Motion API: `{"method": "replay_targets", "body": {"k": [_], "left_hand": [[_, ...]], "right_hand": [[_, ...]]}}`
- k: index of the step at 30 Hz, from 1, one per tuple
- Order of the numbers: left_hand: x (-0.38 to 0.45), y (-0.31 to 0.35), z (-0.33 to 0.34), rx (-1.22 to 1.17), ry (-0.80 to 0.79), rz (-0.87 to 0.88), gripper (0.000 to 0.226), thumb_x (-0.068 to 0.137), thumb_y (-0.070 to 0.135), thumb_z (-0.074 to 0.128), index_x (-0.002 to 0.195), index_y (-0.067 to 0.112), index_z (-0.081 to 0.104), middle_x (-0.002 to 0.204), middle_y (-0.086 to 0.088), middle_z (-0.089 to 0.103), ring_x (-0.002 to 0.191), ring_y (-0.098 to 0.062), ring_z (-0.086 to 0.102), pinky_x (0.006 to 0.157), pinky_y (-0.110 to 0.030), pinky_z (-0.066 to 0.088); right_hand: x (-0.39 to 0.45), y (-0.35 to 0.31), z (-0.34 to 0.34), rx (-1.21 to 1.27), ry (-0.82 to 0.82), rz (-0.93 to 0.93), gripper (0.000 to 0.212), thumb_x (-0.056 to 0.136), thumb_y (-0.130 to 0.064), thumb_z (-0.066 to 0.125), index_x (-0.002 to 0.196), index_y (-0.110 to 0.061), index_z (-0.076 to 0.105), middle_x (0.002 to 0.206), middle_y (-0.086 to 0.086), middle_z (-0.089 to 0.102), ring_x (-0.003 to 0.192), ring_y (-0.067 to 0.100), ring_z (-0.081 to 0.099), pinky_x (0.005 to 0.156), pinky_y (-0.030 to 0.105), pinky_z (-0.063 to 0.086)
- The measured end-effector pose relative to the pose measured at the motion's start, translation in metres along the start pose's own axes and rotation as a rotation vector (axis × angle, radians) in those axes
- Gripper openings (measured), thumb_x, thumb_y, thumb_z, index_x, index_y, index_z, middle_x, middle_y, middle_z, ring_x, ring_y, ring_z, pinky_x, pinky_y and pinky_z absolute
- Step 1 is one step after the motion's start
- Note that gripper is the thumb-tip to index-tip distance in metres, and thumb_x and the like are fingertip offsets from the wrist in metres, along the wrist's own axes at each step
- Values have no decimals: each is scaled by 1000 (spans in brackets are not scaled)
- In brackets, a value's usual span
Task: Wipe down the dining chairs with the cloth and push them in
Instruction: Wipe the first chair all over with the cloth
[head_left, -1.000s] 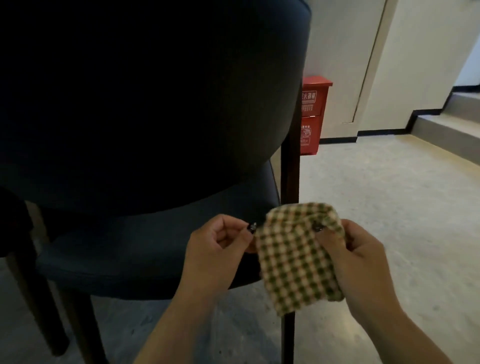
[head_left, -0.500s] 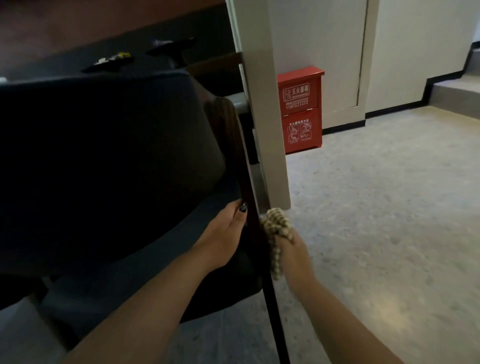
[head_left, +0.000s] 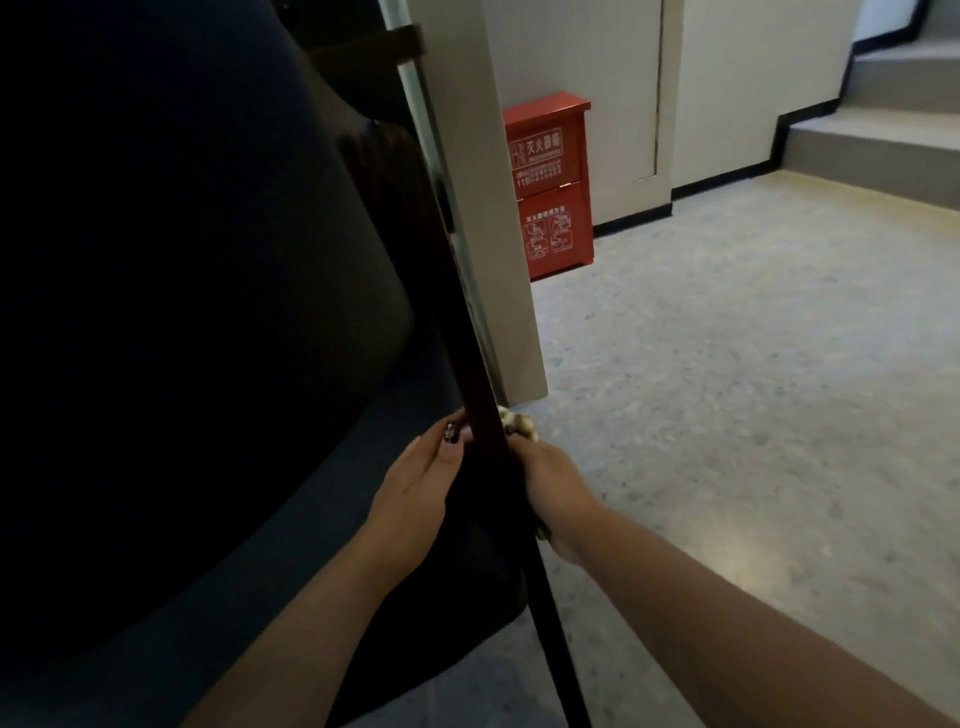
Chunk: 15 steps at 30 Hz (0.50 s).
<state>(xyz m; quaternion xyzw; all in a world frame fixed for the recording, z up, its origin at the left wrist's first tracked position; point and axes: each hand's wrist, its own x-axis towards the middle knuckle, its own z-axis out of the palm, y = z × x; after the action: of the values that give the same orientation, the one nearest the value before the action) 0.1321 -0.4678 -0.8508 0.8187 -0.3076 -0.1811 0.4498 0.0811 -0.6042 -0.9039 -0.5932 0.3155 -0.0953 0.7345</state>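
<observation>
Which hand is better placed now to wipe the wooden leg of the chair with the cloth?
The right hand, probably. It already holds the cloth against the chair leg. The left hand has no cloth; it only rests on the leg's other side.

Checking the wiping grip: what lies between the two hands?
In the head view, the chair's dark wooden back leg runs between the left hand and the right hand, which holds the checked cloth.

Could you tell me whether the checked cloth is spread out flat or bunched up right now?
Bunched up. Only a small crumpled wad of the cloth shows, held by the right hand against the chair leg.
</observation>
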Motion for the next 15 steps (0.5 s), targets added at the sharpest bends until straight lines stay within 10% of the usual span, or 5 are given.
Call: {"method": "replay_targets", "body": {"k": [9, 15], "left_hand": [[10, 35, 4, -284, 14, -28, 52, 72, 68, 69, 114, 39, 61, 109, 14, 71, 105, -4, 65, 99, -39, 49], [48, 80, 40, -657, 403, 87, 52, 65, 42, 75, 93, 2, 58, 65, 5, 64, 62, -7, 62, 64, -23, 53]], "right_hand": [[29, -53, -7, 65, -3, 146, 26, 96, -28, 46, 99, -11, 66, 96, 6, 66, 96, 24, 60, 80, 30, 49], [37, -32, 7, 31, -158, 52, 35, 87, -40, 49, 106, -20, 69, 101, 6, 70, 97, 23, 65, 96, 45, 50]]}}
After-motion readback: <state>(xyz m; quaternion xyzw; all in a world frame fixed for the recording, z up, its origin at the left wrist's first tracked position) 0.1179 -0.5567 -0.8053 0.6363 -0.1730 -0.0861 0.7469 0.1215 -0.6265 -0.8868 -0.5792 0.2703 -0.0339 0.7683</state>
